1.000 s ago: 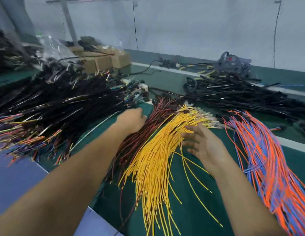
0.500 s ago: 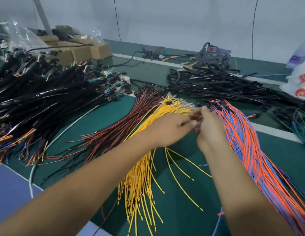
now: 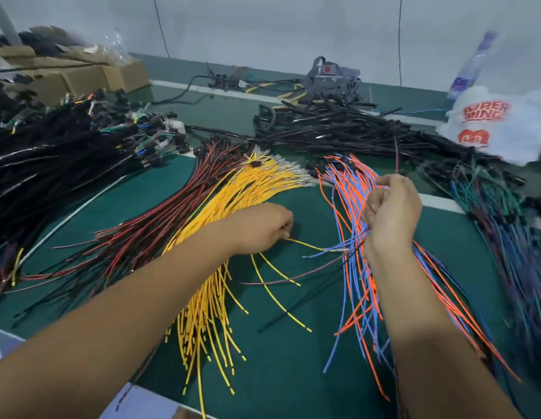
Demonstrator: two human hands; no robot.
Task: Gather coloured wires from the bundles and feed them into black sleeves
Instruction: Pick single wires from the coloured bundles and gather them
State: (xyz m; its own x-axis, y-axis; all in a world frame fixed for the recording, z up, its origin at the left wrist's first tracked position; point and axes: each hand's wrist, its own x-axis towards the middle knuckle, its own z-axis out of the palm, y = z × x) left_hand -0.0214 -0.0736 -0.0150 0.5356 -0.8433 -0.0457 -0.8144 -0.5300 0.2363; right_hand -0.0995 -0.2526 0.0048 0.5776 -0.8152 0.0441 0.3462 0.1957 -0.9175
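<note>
- While looking down from my head cam, my left hand (image 3: 263, 228) pinches a single yellow wire (image 3: 308, 245) beside the yellow bundle (image 3: 221, 213) on the green counter (image 3: 293, 373).
- My right hand (image 3: 390, 207) is raised, fingers curled round orange and blue wires (image 3: 354, 225).
- Black sleeves (image 3: 339, 128) sit piled at the back.

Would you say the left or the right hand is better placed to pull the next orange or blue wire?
Right, probably: the right hand is raised within the orange and blue bundle, while the left hand pinches a yellow wire.
</note>
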